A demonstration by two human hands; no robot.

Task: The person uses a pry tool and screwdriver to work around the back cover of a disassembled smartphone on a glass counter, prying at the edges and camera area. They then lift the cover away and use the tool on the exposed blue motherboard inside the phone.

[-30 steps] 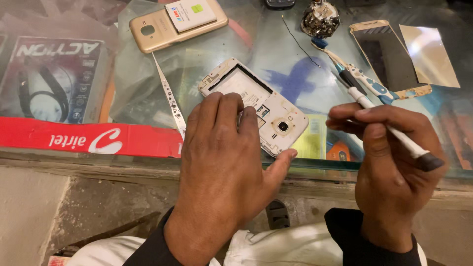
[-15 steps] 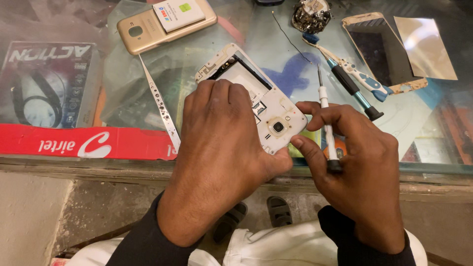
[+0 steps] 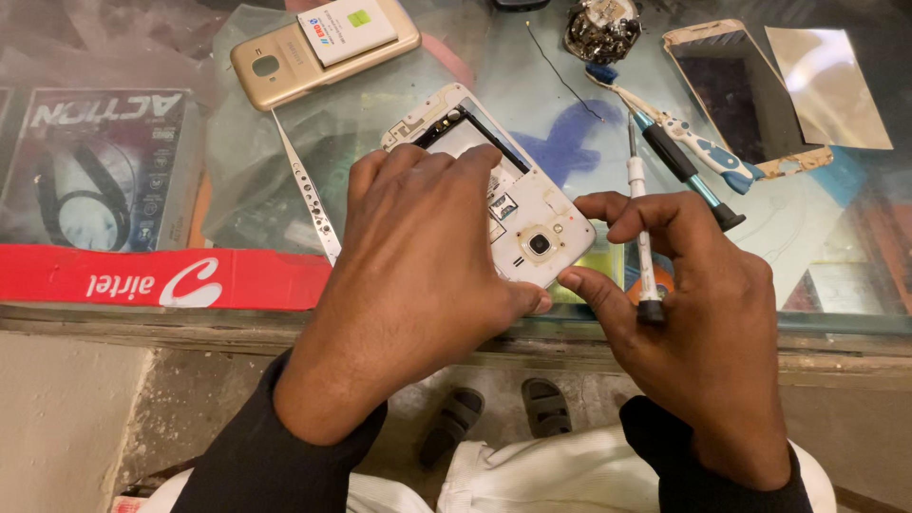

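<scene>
The left hand (image 3: 418, 275) lies flat over an opened white phone body with its back cover off (image 3: 518, 214) on the glass counter (image 3: 836, 285), fingers pressing it down. The right hand (image 3: 703, 323) pinches a slim white-handled screwdriver (image 3: 641, 228) beside the phone's camera end. Farther off lie metal tweezers (image 3: 309, 195), a blue-handled screwdriver (image 3: 684, 157), a gold phone back with a battery on it (image 3: 318, 47) and a detached cracked screen (image 3: 727, 85).

A gold back cover (image 3: 285, 59) lies at eleven o'clock with a white battery (image 3: 347, 28) resting on it. Slim metal tweezers (image 3: 309, 190) run from ten o'clock toward the centre. At one o'clock sits a small brush (image 3: 679, 133) beside a dark-handled tool (image 3: 686, 171); a cracked screen panel (image 3: 731, 90) and shiny film (image 3: 825, 85) lie at two o'clock
</scene>
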